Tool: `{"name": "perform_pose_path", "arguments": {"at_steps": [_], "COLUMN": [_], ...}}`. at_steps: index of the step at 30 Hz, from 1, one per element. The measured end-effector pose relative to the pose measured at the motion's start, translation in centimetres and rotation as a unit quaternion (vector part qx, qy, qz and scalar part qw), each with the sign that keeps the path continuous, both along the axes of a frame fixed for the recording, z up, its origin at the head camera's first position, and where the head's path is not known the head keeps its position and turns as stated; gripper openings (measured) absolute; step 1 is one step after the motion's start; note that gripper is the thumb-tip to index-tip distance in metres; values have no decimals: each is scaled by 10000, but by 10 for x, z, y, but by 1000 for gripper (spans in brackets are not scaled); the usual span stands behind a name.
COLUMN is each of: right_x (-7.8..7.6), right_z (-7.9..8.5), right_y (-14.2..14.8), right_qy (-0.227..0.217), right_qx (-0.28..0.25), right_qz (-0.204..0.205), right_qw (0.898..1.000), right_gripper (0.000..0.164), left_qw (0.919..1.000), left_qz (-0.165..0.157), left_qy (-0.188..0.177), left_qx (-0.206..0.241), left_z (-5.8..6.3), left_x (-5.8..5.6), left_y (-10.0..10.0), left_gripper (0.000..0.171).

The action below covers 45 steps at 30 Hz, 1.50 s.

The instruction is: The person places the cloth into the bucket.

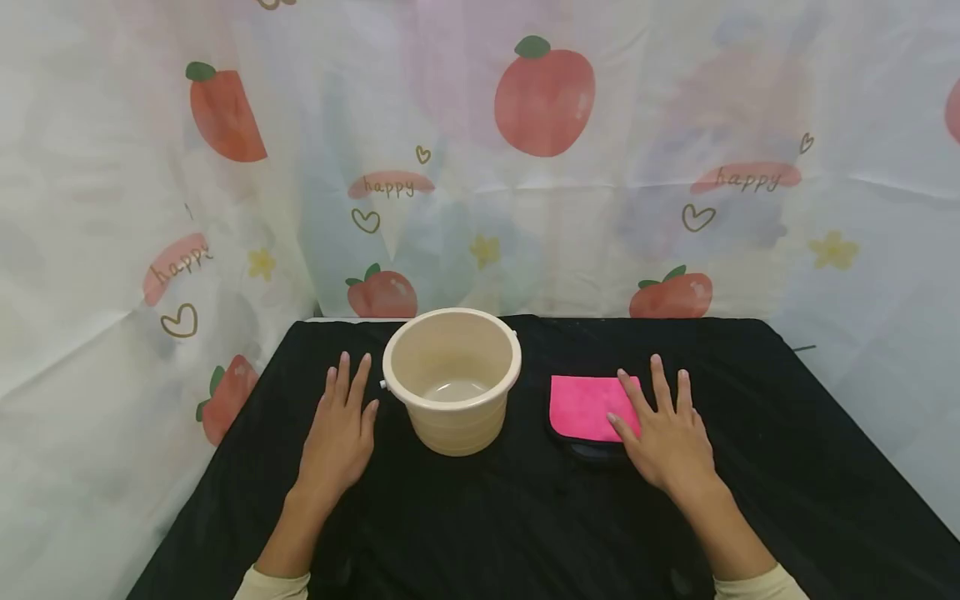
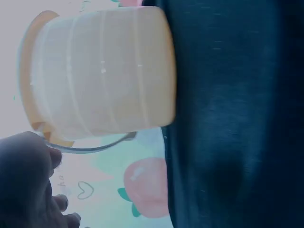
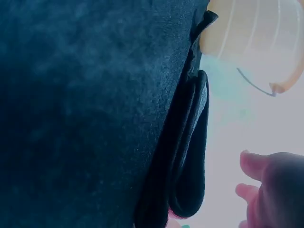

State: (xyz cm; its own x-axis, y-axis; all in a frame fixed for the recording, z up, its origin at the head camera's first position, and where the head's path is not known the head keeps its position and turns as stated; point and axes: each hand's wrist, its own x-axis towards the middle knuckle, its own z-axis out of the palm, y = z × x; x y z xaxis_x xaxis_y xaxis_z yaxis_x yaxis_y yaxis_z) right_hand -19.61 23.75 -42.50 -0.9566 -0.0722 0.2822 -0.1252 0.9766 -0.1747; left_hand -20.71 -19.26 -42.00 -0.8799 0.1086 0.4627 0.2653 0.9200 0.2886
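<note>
A cream plastic bucket stands upright on the black-covered table, its inside bare where it shows. My left hand hovers to the left of it with fingers straight and holds nothing. In the left wrist view the bucket has a thin handle hanging down its side. To the right lies a folded cloth, bright pink on top with a dark layer below. Over its right edge is my right hand, fingers spread. The right wrist view shows that hand apart from the dark folds.
Black fabric covers the table. Behind it and to the left hangs a pale curtain printed with fruit, hearts and flowers. The bucket and the folded cloth stand side by side with a short gap between them.
</note>
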Motion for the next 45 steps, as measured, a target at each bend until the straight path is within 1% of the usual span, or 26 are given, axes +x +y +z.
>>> {"name": "perform_pose_path", "arguments": {"at_steps": [4, 6, 8, 12, 16, 18, 20, 25, 27, 30, 32, 34, 36, 38, 39, 41, 43, 45], "right_x": [4, 6, 7, 6, 8, 8, 8, 5, 2, -6, -12, -18, -24, -29, -32, -38, -43, -47], "right_z": [4, 7, 8, 9, 8, 8, 8, 9, 10, 8, 8, 9, 9, 11, 10, 9, 9, 8], "right_y": [0, 0, 1, 1, 1, 1, 1, 1, 0, 0, 0, 1, 2, 4, 6, 10, 12, 13], "right_qy": [-686, -1009, -1203, -1316, -1382, -1385, -1403, -1602, -1737, -1931, -2118, -2382, -2616, -2812, -2843, -2826, -2772, -2731], "right_qx": [10, 26, 72, 107, 57, 28, 19, -162, -266, -385, -518, -720, -951, -1115, -1212, -1360, -1477, -1567], "right_qz": [13, 44, 69, 80, 89, 98, 116, 236, 328, 378, 190, -102, -309, -308, -220, -26, 80, 68], "right_qw": [9976, 9949, 9927, 9912, 9903, 9903, 9900, 9867, 9839, 9797, 9758, 9685, 9600, 9527, 9508, 9495, 9494, 9491], "right_gripper": [70, 70, 70, 71, 71, 71, 72, 73, 74, 77, 80, 83, 85, 84, 83, 80, 77, 76], "left_qw": [9985, 9974, 9957, 9917, 9858, 9816, 9780, 9694, 9634, 9497, 9394, 9288, 9154, 8995, 8911, 8725, 8545, 8401], "left_qz": [-284, -404, -525, -660, -906, -1056, -1130, -1147, -1195, -1302, -1369, -1369, -1414, -1549, -1606, -1828, -2041, -2164], "left_qy": [-85, -116, -151, -343, -535, -539, -539, -473, -371, -295, -342, -522, -761, -964, -1054, -1188, -1288, -1375], "left_qx": [466, 588, 743, 1046, 1309, 1495, 1668, 2119, 2373, 2833, 3124, 3403, 3690, 3970, 4112, 4373, 4600, 4779], "left_z": [13, 17, 21, 24, 25, 25, 25, 21, 19, 16, 14, 12, 12, 15, 17, 21, 25, 26], "left_x": [-5, -6, -6, -9, -17, -22, -26, -34, -37, -40, -42, -42, -42, -39, -37, -33, -29, -28], "left_y": [5, 8, 12, 19, 25, 27, 29, 34, 36, 38, 39, 39, 38, 38, 38, 38, 38, 38], "left_gripper": [61, 61, 61, 60, 59, 58, 58, 58, 60, 61, 62, 61, 61, 61, 62, 63, 64, 65]}}
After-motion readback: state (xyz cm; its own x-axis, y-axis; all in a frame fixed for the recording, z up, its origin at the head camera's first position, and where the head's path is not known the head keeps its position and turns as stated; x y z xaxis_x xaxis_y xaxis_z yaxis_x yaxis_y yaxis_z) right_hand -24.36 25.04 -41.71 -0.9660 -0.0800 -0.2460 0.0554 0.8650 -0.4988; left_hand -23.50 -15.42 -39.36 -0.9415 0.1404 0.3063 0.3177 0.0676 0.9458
